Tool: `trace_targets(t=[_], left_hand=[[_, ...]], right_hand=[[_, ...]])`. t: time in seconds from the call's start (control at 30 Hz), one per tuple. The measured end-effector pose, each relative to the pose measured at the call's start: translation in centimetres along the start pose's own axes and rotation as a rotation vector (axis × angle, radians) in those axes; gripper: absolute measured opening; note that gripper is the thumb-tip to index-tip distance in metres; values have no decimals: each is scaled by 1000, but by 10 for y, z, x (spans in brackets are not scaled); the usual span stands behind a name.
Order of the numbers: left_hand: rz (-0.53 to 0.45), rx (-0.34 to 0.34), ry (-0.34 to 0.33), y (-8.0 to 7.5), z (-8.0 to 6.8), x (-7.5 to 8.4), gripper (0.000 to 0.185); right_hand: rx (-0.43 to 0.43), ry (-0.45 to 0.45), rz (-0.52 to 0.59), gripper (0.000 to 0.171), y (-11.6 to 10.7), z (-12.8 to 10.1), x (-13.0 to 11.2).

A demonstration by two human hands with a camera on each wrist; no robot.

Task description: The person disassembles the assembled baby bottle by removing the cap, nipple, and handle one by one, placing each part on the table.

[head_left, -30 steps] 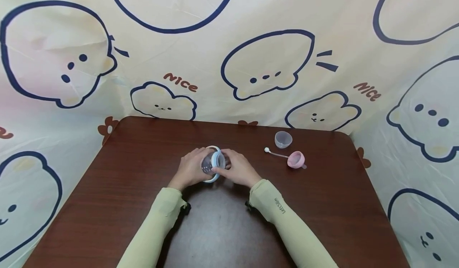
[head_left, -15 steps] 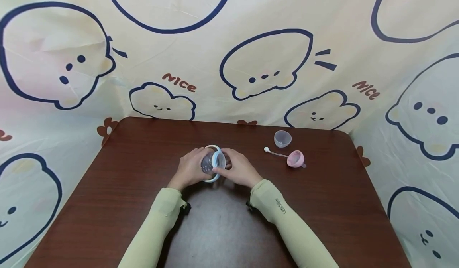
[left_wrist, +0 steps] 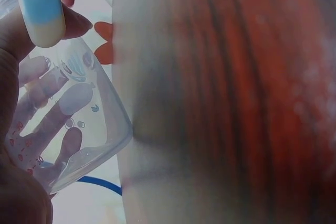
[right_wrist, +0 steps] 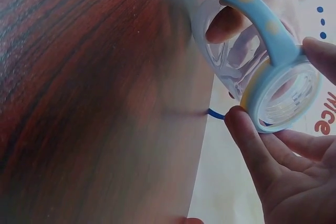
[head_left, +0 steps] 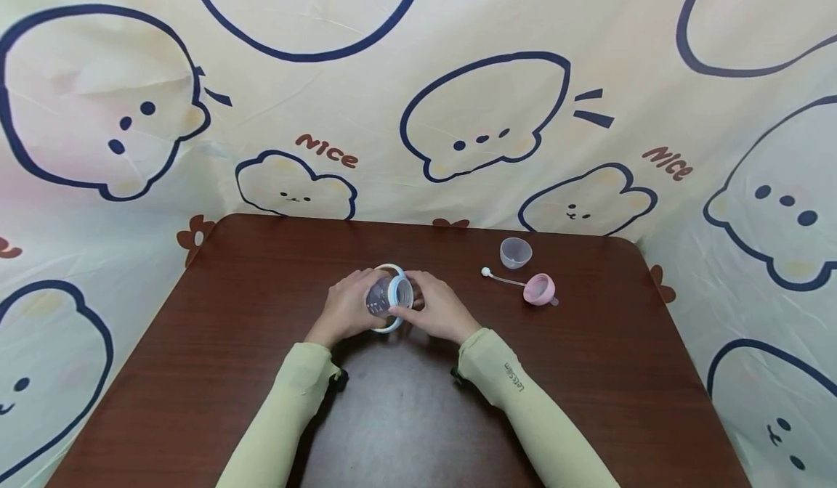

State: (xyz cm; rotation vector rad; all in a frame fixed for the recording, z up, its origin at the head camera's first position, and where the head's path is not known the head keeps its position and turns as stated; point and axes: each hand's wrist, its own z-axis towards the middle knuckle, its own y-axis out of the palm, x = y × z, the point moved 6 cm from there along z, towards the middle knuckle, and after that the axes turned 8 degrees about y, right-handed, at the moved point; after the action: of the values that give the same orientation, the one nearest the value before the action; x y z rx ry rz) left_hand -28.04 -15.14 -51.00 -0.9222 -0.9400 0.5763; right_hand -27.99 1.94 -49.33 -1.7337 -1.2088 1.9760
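A clear plastic baby bottle (head_left: 379, 301) with printed markings lies sideways between both hands over the middle of the brown table (head_left: 216, 343). My left hand (head_left: 345, 308) grips its body (left_wrist: 68, 124). My right hand (head_left: 434, 308) pinches the blue ring collar with looped handles (head_left: 394, 295) at the bottle's neck (right_wrist: 278, 93); thumb and fingertips (right_wrist: 252, 145) curl round the rim. The bottle's mouth faces right and is uncapped.
To the right lie a pink cap with a thin white-tipped straw (head_left: 538, 289) and a clear dome lid (head_left: 515, 253). A cartoon-print cloth (head_left: 458, 110) hangs behind and beside the table. Green sleeves (head_left: 510, 393) cover both forearms.
Nearly nothing differs; the hands and bottle stay in the same spot, with the right hand shifted very slightly on the blue collar.
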Motion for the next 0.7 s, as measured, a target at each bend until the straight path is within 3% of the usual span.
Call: trace_targets(t=[0.7], left_hand=[[-9,-6,-17,0,0,0,76]], right_hand=[[14,-34,4,69,-3,-5,2]])
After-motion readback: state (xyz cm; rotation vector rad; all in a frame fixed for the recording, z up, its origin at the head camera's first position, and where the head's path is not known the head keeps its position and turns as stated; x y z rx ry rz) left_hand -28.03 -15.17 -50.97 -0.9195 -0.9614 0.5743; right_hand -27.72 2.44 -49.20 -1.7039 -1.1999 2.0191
